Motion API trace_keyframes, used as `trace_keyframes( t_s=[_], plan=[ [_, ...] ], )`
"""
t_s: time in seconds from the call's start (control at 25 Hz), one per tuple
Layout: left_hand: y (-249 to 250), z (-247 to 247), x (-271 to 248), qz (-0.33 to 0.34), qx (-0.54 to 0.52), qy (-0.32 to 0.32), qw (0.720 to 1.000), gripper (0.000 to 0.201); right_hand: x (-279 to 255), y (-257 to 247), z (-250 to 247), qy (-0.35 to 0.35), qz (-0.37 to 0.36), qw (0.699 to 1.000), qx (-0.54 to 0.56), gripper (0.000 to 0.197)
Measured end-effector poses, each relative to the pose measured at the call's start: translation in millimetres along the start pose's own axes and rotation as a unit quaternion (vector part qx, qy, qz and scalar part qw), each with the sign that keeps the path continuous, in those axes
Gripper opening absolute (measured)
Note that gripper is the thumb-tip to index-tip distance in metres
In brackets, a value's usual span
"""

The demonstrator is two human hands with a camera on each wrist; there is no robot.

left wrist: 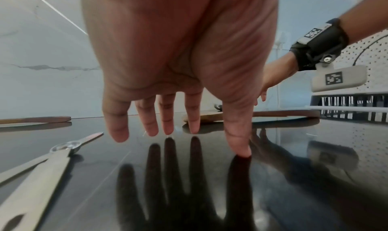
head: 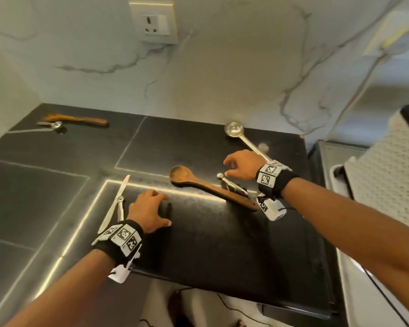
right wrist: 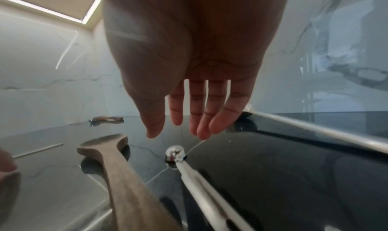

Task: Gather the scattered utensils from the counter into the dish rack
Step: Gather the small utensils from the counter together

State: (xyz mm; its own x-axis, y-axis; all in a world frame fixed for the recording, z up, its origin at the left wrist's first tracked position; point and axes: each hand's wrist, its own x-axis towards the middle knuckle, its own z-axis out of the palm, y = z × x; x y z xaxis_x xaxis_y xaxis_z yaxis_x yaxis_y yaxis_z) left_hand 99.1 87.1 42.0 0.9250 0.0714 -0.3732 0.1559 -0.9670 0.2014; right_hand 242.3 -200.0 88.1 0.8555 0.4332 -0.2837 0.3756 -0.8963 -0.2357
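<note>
Fingers (right wrist: 201,118) of our right hand (head: 242,165) hang spread, empty, just above the small metal spoon (right wrist: 175,153) (likely pre-grasp), wooden spoon (head: 198,182) beside; left hand (head: 148,210) splayed, thumb touching counter (head: 222,244).

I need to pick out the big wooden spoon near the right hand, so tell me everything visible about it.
The wooden spoon is brown, seemingly one piece of wood, with a rounded shallow bowl facing up and a long flat handle that widens toward its end. It lies flat on the dark glossy counter, bowl toward the wall. A small metal utensil lies beside it and seems to overlap its handle. Neither hand touches it.
</note>
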Motion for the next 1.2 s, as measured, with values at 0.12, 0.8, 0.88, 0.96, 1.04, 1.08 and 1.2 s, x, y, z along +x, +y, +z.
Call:
trace_keyframes(
  t_s=[0.12,0.8,0.88,0.96,1.04,1.08,1.2],
  plan=[
    [-18.0,10.8,1.8,0.01,0.001,-0.013,1.0,0.08,26.4,-15.7,28.9,0.003,0.024,0.999,0.02,0.048],
    [-114.6,-10.2,-8.2,-0.126,-0.14,0.12,0.975,0.016,49.9,-76.2,3.0,0.18,-0.111,0.948,0.239,0.024],
    [-124.0,-8.9,-8.8,-0.162,-0.104,0.072,0.979,0.025,44.6,-104.6,8.8,0.18,-0.158,0.924,0.298,0.024],
    [-121.5,-3.7,-10.6,-0.173,-0.1,0.046,0.979,0.029,40.4,-132.5,21.8,0.138,-0.161,0.91,0.356,0.024],
    [-114.4,1.4,-11.9,-0.176,-0.108,0.04,0.978,0.028,39.2,-156.6,38.5,0.083,-0.144,0.904,0.394,0.022],
    [-110.7,2.4,-11.7,-0.18,-0.11,0.041,0.977,0.026,38.7,-165.9,47.3,0.06,-0.136,0.906,0.396,0.021],
    [-106.6,2.4,-9.3,-0.188,-0.144,0.039,0.971,0.014,37.0,-183.7,70.5,0.016,-0.096,0.908,0.406,0.021]
  ],
)
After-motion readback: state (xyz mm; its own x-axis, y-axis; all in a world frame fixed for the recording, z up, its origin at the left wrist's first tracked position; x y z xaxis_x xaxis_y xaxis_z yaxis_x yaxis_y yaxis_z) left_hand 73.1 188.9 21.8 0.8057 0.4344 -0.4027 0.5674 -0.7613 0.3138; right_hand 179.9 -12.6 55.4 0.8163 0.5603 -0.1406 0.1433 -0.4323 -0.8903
